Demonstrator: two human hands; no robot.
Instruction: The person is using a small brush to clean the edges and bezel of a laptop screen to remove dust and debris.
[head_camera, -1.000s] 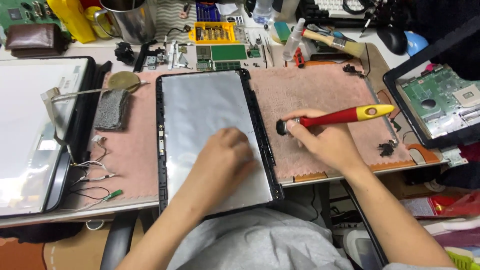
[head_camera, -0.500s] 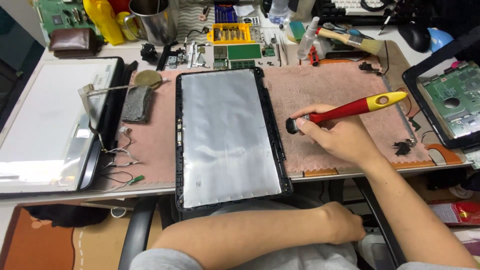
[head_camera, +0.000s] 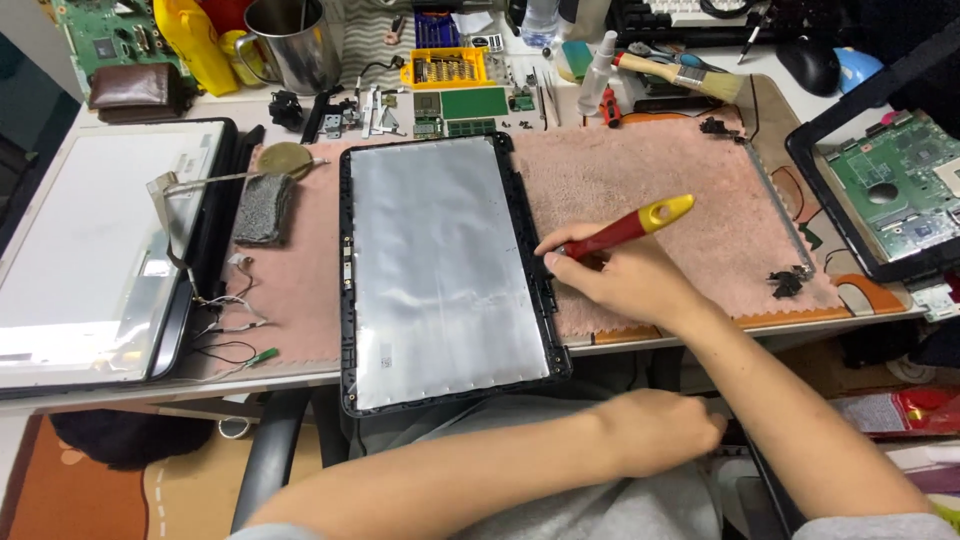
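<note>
Two hands: right hand (head_camera: 625, 280) pinching red screwdriver (head_camera: 615, 232) at laptop lid (head_camera: 440, 270); left hand (head_camera: 670, 430) curled, below desk edge

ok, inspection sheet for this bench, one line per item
Surface: pink towel mat over a light desk; mat carries the work.
Job's things: black laptop lid shell with silver foil lining lies flat, near end overhanging the desk edge; red-and-yellow screwdriver tip at its right rim.
Clutter: display panel left, metal mug, yellow bit case, paintbrush, green circuit board in a black frame right, loose black parts.
Grips: right hand holds the screwdriver; left hand below the desk edge, what it holds cannot be told.
Cables: thin wires beside the panel.
Surroundings: chair and floor below.
</note>
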